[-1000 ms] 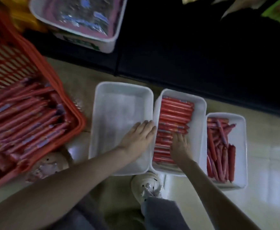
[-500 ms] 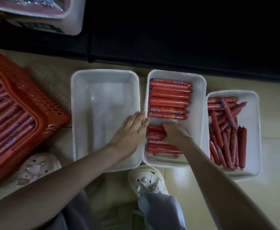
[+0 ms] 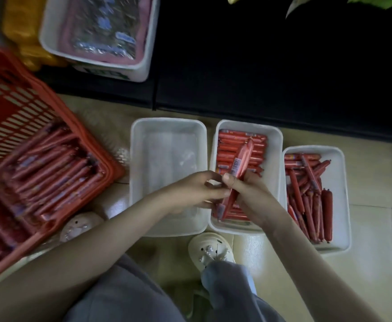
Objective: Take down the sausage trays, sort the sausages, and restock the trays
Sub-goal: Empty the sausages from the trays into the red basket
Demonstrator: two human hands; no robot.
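Observation:
Three white trays stand side by side on the floor. The left tray [image 3: 143, 135] holds no sausages. The middle tray [image 3: 277, 145] carries neat rows of red sausages. The right tray [image 3: 341, 182] has red sausages lying loosely. My right hand [image 3: 248, 196] grips a bunch of red sausages [image 3: 239, 166], lifted and tilted above the middle tray, a barcode showing on one. My left hand [image 3: 197, 191] touches the same bunch from the left, over the edge between the left and middle trays. A red basket [image 3: 57, 108] full of sausages stands far left.
A white bin [image 3: 143, 43] with pink packets sits on a dark shelf at the top, next to yellow packets [image 3: 20, 26]. My pale shoes [image 3: 211, 249] rest on the tile floor just below the trays. The dark shelf base [image 3: 260, 77] runs behind the trays.
My right hand has lifted a bunch of sausages out of the middle tray. My left hand has left the tray's rim and come to the bunch.

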